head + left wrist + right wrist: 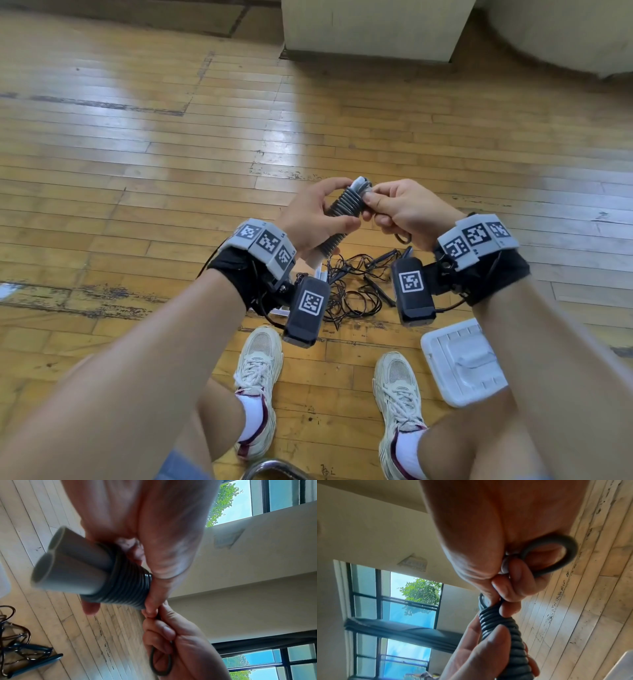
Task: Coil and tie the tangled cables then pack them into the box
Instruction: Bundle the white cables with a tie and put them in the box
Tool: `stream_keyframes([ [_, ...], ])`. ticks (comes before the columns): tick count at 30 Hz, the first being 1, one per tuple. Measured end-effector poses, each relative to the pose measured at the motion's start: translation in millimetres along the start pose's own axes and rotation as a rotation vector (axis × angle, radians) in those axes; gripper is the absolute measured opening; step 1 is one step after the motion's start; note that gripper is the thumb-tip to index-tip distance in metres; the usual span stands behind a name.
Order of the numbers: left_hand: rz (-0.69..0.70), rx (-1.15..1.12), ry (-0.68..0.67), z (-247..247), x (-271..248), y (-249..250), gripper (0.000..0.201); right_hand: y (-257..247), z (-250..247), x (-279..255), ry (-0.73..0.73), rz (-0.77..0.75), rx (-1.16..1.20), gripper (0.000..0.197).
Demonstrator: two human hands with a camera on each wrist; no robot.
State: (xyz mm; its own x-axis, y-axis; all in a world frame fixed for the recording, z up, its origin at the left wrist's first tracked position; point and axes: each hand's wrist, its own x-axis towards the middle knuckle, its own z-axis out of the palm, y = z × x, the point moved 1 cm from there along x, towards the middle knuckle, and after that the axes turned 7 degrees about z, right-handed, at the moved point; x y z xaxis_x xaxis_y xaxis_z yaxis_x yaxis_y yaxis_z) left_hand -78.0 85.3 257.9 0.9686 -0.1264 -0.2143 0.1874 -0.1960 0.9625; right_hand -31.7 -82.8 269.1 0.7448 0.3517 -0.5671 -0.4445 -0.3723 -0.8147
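A bundle of two grey cylindrical handles wrapped in tight turns of dark cable is held up over the floor. My left hand grips the coiled part, thumb on the near side. My right hand pinches the cable at the bundle's upper end, and a small loop of the same cable sticks out below its curled fingers. A tangle of thin black cables lies on the wooden floor below both hands.
A white plastic box sits on the floor by my right shoe. My left shoe is beside it. A pale cabinet base stands at the far end of the wooden floor. A chrome chair edge shows at the bottom.
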Motion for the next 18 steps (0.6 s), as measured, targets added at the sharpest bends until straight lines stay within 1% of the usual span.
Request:
stream_keyframes([
  [2,0.032,0.111,0.059,1,3,-2,0.061,-1,6,1,0.064,0.026,-0.023,0.011],
  [5,0.062,0.268,0.116,2,5,-3,0.058,-3,14,-1,0.147,0.014,-0.074,0.017],
  [9,0.098,0.365,0.175,0,7,-6,0.055,-3,17,-5,0.155,0.003,-0.091,0.018],
  [12,0.080,0.341,0.171,-5,7,-8,0.052,-5,14,-8,0.067,0.000,-0.117,0.012],
  [14,0.033,0.260,0.155,-9,8,-7,0.052,-7,11,-10,-0.009,0.003,-0.058,0.020],
  [16,-0.006,0.177,0.151,-13,8,-5,0.055,-7,7,-11,-0.086,0.024,0.093,0.032],
  [18,-0.013,0.142,0.147,-17,7,-3,0.057,-6,4,-13,-0.161,0.017,0.172,0.034],
])
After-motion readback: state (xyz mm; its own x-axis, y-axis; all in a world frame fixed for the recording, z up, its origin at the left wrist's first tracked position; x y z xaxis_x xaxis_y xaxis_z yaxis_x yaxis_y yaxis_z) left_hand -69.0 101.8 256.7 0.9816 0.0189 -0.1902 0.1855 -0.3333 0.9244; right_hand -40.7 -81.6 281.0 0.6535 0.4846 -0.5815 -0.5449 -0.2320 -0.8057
